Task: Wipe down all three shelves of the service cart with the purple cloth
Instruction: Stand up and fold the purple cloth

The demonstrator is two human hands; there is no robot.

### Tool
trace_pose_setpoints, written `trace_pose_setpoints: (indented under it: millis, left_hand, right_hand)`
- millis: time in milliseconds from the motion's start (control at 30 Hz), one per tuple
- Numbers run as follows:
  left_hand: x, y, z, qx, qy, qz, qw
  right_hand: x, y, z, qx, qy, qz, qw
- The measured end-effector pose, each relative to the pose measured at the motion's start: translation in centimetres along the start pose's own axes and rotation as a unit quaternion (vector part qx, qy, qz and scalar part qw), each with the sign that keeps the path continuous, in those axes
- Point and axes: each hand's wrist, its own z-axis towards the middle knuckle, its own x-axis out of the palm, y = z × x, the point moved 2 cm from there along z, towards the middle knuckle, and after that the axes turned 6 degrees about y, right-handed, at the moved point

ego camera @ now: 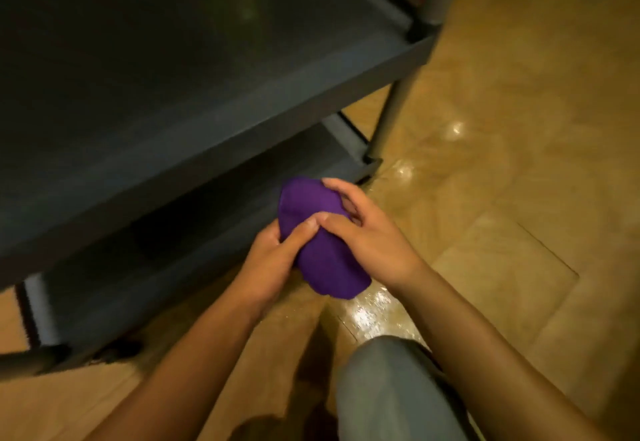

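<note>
The purple cloth is bunched up and held in front of the dark grey service cart, at the level of the lowest shelf. My left hand grips its lower left side, thumb pressed on top. My right hand holds its right side, fingers curled over the upper edge. The middle shelf fills the upper left of the view and shows a bare dark surface. The top shelf is out of view.
A grey cart post stands at the shelf's right corner. Glossy tan floor tiles spread to the right. My knee in grey trousers is bent low at the bottom centre.
</note>
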Motion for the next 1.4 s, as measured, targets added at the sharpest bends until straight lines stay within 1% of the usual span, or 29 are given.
trace_pose_setpoints:
  millis: [67,133,167,233,300,433,500,533,567,633,667,733,867,900,967,1067,1100,1167,1233,1267,1300,1367,1400]
  left_hand:
    - [4.2,-2.9,-0.5,-0.004,0.039,0.015,0.999]
    - [8.0,-5.6,-1.6,-0.012,0.071,0.034,0.997]
    - [9.5,-6.9,-2.4,-0.016,0.085,0.034,0.996]
    - [13.0,-10.4,-4.2,-0.038,0.116,0.016,0.992]
    - [16.0,-13.8,-6.5,-0.057,0.132,0.002,0.99]
    - [20.7,-21.7,-11.7,-0.089,0.167,-0.01,0.982]
    - [22.2,-25.9,-14.2,-0.102,0.177,-0.031,0.978]
    - [23.0,-28.1,-15.3,-0.107,0.18,-0.025,0.978]
    - [23.7,-30.5,-16.5,-0.112,0.18,0.006,0.977]
    - [25.2,-34.8,-18.6,-0.112,0.219,0.085,0.966]
    - [25.8,-36.4,-19.4,-0.114,0.25,0.125,0.953]
    - [27.4,-39.8,-21.4,-0.111,0.28,0.173,0.938]
    - [29.7,-45.6,-22.9,-0.04,0.246,0.186,0.95]
    - [30.5,-46.9,-23.0,-0.024,0.242,0.184,0.952]
    - [32.0,-49.3,-23.3,0.003,0.224,0.175,0.959]
    - [33.8,-52.2,-23.4,0.05,0.174,0.133,0.974]
    - [33.9,-53.0,-23.3,0.057,0.153,0.111,0.98]
    - [33.9,-54.2,-22.9,0.057,0.118,0.088,0.988]
    - [33.8,-54.8,-22.6,0.027,0.116,0.082,0.99]
    - [33.8,-55.0,-22.3,0.001,0.126,0.078,0.989]
    - [33.8,-55.1,-22.0,-0.038,0.147,0.075,0.986]
    - [34.0,-55.6,-21.8,-0.122,0.206,0.087,0.967]
    - [33.9,-55.5,-21.7,-0.147,0.224,0.098,0.958]
  right_hand:
    - [-3.4,2.3,-3.0,0.003,-0.053,0.016,0.998]
    - [-6.2,4.5,-6.4,0.029,-0.119,0.052,0.991]
    - [-7.1,5.5,-8.2,0.045,-0.13,0.071,0.988]
    - [-9.1,8.0,-12.4,0.075,-0.12,0.104,0.984]
    - [-10.3,10.7,-16.3,0.103,-0.111,0.099,0.984]
    - [-12.6,17.3,-23.1,0.129,-0.14,0.079,0.979]
    - [-13.6,21.4,-26.0,0.138,-0.121,0.045,0.982]
    - [-14.2,23.7,-27.4,0.141,-0.106,0.024,0.984]
    - [-14.7,26.2,-28.8,0.142,-0.092,0.008,0.986]
    - [-15.3,30.7,-31.0,0.123,-0.065,-0.005,0.99]
    - [-15.6,32.5,-31.8,0.109,-0.054,0.006,0.993]
    - [-16.2,36.4,-33.8,0.09,-0.028,0.053,0.994]
    - [-17.8,40.7,-36.1,0.084,-0.003,0.114,0.99]
    - [-18.3,41.4,-36.2,0.089,0.014,0.128,0.988]
    - [-19.3,43.1,-36.6,0.099,0.072,0.158,0.98]
    - [-20.8,45.6,-36.7,0.093,0.131,0.151,0.975]
    - [-21.3,46.0,-36.4,0.076,0.128,0.151,0.977]
    - [-22.5,47.0,-35.6,0.035,0.098,0.141,0.985]
    - [-23.2,48.3,-34.5,0.005,0.073,0.127,0.989]
    - [-23.5,49.2,-33.9,-0.007,0.077,0.115,0.99]
    - [-23.8,50.1,-33.3,-0.015,0.091,0.104,0.99]
    - [-24.5,52.0,-31.9,-0.025,0.143,0.082,0.986]
    - [-24.8,52.5,-31.3,-0.029,0.171,0.066,0.983]
